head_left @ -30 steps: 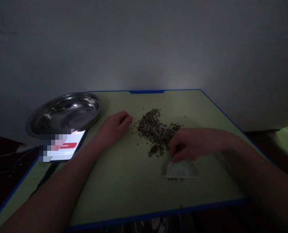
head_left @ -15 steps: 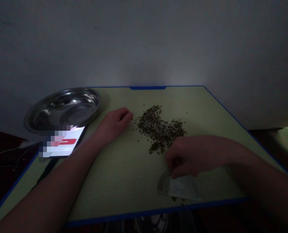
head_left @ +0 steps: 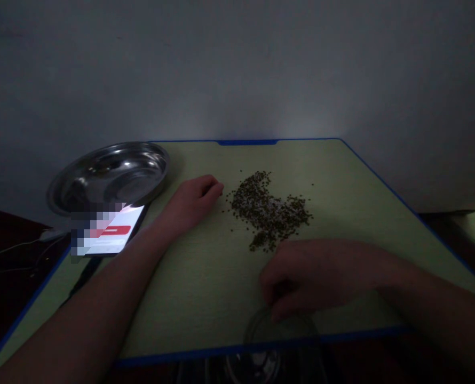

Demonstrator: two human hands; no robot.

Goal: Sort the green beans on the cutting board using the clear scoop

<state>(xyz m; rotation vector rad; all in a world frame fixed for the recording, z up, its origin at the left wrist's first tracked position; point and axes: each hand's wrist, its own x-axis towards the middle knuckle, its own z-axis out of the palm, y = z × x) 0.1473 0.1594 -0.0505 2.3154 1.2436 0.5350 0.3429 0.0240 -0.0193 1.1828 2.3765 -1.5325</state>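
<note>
Small dark grains mixed with whitish bits lie in a loose pile [head_left: 267,210] on the pale green table [head_left: 205,298]. Just left of the pile, my left hand [head_left: 201,197] rests on the tabletop, its fingers curled; what they hold, if anything, is hidden. My right hand [head_left: 293,277], near the front of the pile, is pinched round the far edge of a clear half-round plastic piece [head_left: 279,328]. That piece reaches over the table's blue front edge and looks blurred.
At the back left stands a shiny metal basin [head_left: 109,178]. A lit phone [head_left: 121,229] lies in front of it, beside my left forearm. Below the front edge is another shiny metal object [head_left: 253,365]. White cables [head_left: 17,248] hang at the left.
My right hand has moved toward the front edge and slightly left with the clear piece, which now overlaps that edge. The view has shifted slightly; my left hand stays beside the pile.
</note>
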